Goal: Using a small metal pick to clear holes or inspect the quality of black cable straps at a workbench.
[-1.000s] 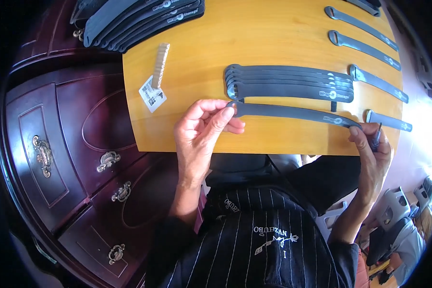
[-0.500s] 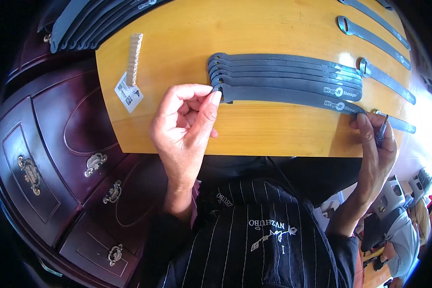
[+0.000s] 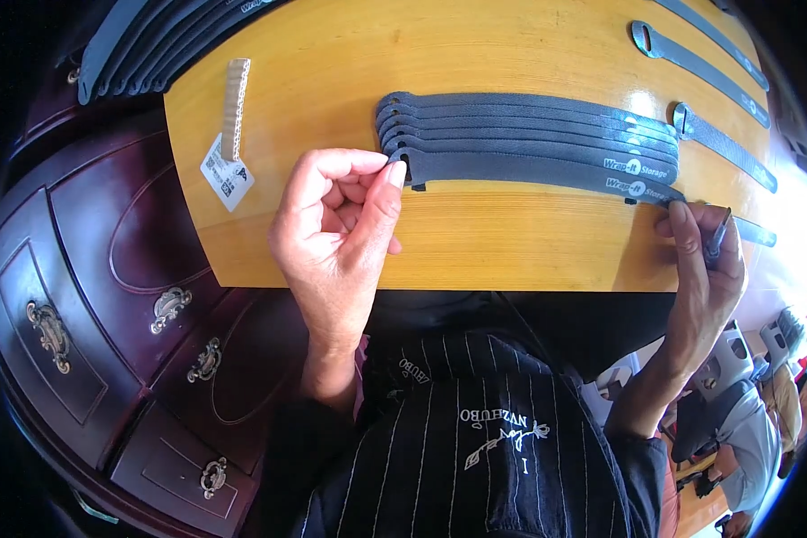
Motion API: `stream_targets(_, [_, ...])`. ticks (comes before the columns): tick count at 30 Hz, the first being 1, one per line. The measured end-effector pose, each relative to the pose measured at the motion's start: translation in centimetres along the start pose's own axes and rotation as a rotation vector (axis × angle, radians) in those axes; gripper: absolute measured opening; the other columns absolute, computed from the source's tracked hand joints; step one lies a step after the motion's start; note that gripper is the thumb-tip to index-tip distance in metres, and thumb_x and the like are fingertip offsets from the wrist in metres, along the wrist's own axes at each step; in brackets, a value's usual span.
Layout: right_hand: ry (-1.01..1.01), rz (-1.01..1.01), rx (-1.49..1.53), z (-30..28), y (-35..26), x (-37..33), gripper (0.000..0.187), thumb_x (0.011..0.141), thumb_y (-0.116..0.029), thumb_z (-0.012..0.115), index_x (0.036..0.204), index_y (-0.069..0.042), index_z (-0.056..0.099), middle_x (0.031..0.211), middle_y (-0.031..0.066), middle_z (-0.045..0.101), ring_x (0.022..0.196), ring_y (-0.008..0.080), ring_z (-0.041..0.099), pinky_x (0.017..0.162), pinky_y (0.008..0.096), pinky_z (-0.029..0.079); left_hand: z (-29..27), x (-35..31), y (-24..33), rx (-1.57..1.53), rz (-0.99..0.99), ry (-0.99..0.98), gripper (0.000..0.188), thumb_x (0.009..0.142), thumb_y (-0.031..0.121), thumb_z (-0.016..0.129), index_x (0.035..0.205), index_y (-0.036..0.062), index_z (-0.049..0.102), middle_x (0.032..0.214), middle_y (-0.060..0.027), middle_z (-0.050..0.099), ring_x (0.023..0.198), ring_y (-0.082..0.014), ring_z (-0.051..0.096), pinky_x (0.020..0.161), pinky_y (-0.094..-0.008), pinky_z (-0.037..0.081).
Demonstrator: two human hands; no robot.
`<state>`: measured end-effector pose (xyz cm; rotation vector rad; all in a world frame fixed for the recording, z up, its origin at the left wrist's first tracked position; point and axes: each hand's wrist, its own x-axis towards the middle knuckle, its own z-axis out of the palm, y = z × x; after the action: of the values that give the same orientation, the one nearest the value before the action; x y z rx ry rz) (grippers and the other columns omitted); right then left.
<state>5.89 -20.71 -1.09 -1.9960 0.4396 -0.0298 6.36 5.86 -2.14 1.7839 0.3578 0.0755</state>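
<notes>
A dark grey hook-and-loop storage strap point(image 3: 520, 169) is stretched between my two hands, along the near side of an overlapped row of similar straps point(image 3: 529, 109). My left hand point(image 3: 332, 220) pinches its slotted left end between thumb and forefinger. At the other end, my right hand point(image 3: 707, 251) pinches the strap's right tip. A small dark pointed tool point(image 3: 717, 238) is also tucked among the right hand's fingers; its exact kind is unclear. Small dark bits show below the strap's lower edge.
On the yellow wooden table point(image 3: 332, 99), a corrugated cardboard strip point(image 3: 234, 108) and a white label point(image 3: 226, 175) lie at left. Several single straps point(image 3: 704, 73) lie at right. More straps point(image 3: 166, 45) fan out at far left, above dark drawers point(image 3: 143, 233). Chairs stand at lower right.
The held strap has shifted slightly away from me, against the row. More of the dark bits shows below its edge. Both hands keep their pinch, and the whole view has shifted slightly.
</notes>
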Motion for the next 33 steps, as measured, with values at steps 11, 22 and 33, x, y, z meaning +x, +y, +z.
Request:
stream_targets(11, [0.002, -0.007, -0.035, 0.1, 0.05, 0.07, 0.014, 0.086, -0.011, 0.069, 0.096, -0.001, 0.068, 0.078, 0.0027, 0.065, 0.072, 0.0071, 0.058, 0.067, 0.0201, 0.043, 0.09, 0.23, -0.05, 0.013, -0.018, 0.0, 0.011, 0.084, -0.002, 0.067, 0.09, -0.0004, 0.058, 0.072, -0.001, 0.058, 0.057, -0.0007, 0.051, 0.043, -0.0154, 0.043])
stream_targets(22, [0.028, 0.047, -0.047, -0.15, -0.34, 0.16, 0.01, 0.086, -0.01, 0.069, 0.091, -0.002, 0.066, 0.075, 0.0001, 0.062, 0.07, 0.0054, 0.054, 0.064, 0.0189, 0.041, 0.55, 0.2, -0.08, -0.015, -0.024, -0.018, 0.011, 0.085, -0.001, 0.067, 0.089, 0.0005, 0.057, 0.071, 0.0002, 0.057, 0.055, -0.0001, 0.049, 0.043, -0.0153, 0.041])
stream_targets(33, [0.002, 0.013, -0.083, 0.37, -0.3, 0.47, 0.019, 0.083, -0.016, 0.072, 0.081, 0.0, 0.061, 0.062, 0.003, 0.058, 0.058, 0.0061, 0.05, 0.056, 0.0218, 0.042, 0.4, 0.12, -0.39, 0.093, 0.009, 0.024, 0.012, 0.087, 0.0, 0.065, 0.093, 0.0015, 0.054, 0.074, -0.0005, 0.054, 0.056, -0.0011, 0.045, 0.04, -0.0149, 0.037])
